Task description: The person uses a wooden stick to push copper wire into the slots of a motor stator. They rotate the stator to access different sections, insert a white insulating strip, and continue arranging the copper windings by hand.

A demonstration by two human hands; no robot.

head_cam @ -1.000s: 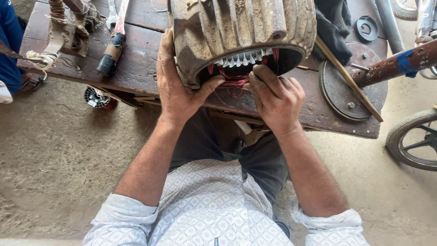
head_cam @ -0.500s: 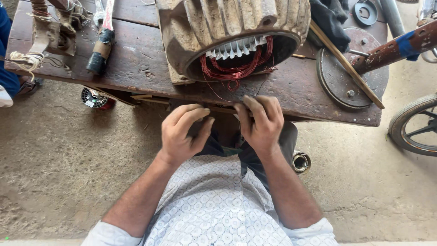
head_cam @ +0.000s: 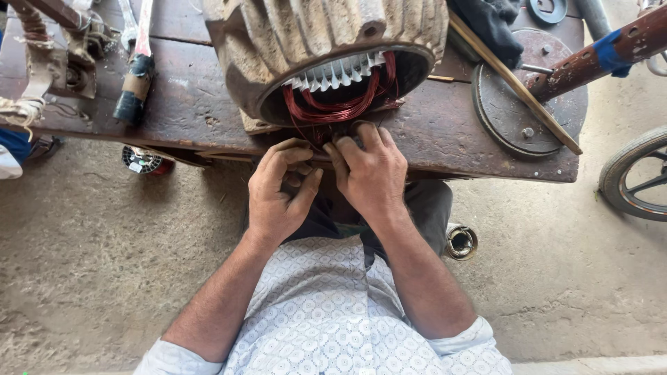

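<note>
Both hands have risen to the bench edge, left hand point(head_cam: 281, 191) and right hand point(head_cam: 372, 170) apparently pinching copper wire point(head_cam: 333, 104) trailing from the motor housing point(head_cam: 326, 48), winding part-seated, loose ends remaining.

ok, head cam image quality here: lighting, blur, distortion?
Head view: soft, even daylight, no glare; both hands, left hand and right hand, sharp, no motion blur; red copper winding clear, though the motor housing bore is shadowed; wide-angle lens bows the wooden bench edge.
</note>
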